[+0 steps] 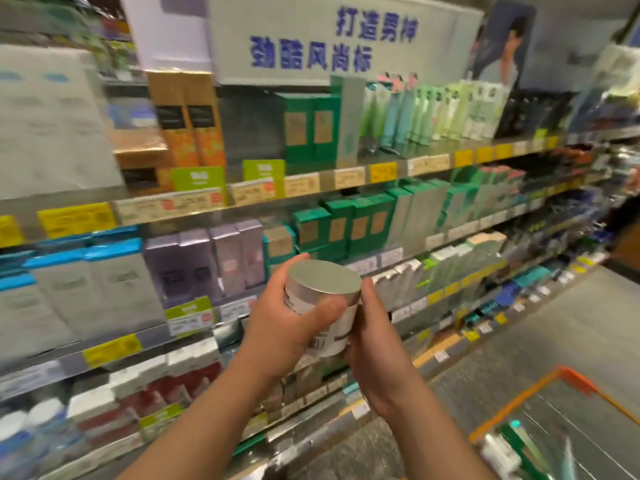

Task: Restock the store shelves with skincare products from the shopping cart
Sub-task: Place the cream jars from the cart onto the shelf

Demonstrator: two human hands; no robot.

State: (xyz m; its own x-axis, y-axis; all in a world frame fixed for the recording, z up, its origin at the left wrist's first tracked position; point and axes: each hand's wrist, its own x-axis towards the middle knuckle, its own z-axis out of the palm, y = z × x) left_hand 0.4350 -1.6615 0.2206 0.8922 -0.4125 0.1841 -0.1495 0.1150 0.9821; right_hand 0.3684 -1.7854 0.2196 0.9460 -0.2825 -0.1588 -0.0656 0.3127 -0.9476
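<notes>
Item held: one round jar (323, 301), a squat cylinder with a flat, matte silver lid and a pale wall carrying a printed label with dark bars; the print is too blurred to read. It is tilted, lid face turned up and toward the camera.

Grip: both hands close on it. The left hand (280, 327) wraps the jar's left side, thumb curled across the front of the wall just under the lid's rim, fingertips showing over the far edge. The right hand (372, 341) cups the right side and base, its fingers hidden behind the jar, its thumb lying along the wall.

Beyond the grip: metal shelves (242, 199) in tiers, their front rails lined with yellow and white paper price tags (382, 172). Just behind the jar stand green cartons (341, 223), rectangular, each with a tan panel. To the grip's left, lilac cartons (207, 258), then grey cartons with blue tops (114, 275). Above, on the next tier, tall orange cartons (194, 123) and a row of soft pale-green tubes (426, 112). Higher up, a white sign with blue characters (332, 39).

Below and right of the grip: the orange-rimmed wire shopping cart (568, 375), blurred products lying in it, over a speckled grey floor (554, 323).
</notes>
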